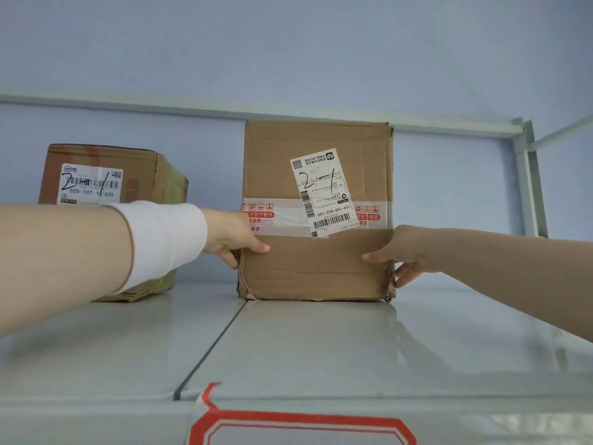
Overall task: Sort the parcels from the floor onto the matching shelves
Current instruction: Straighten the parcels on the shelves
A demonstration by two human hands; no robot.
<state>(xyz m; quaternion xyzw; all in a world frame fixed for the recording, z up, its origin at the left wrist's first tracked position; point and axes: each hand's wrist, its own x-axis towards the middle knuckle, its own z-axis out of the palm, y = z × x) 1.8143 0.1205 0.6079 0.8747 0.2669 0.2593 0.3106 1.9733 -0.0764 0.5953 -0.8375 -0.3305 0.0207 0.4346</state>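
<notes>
A brown cardboard parcel (pixel 316 264) stands on the grey shelf (pixel 288 348), its front bearing a white label marked "2 1" and a band of red-printed tape. My left hand (pixel 232 237) grips its left edge, thumb on the front face. My right hand (pixel 407 255) grips its right edge, thumb on the front and fingers round the side. A second cardboard parcel (pixel 138 178) with a "2 1" label sits on the same shelf to the left, partly hidden behind my left forearm.
A red-bordered label holder (pixel 301 427) is stuck on the shelf's front lip. A seam (pixel 211 348) divides the shelf boards. A metal upright (pixel 529 187) and crossbar close the right end; a blue wall lies behind.
</notes>
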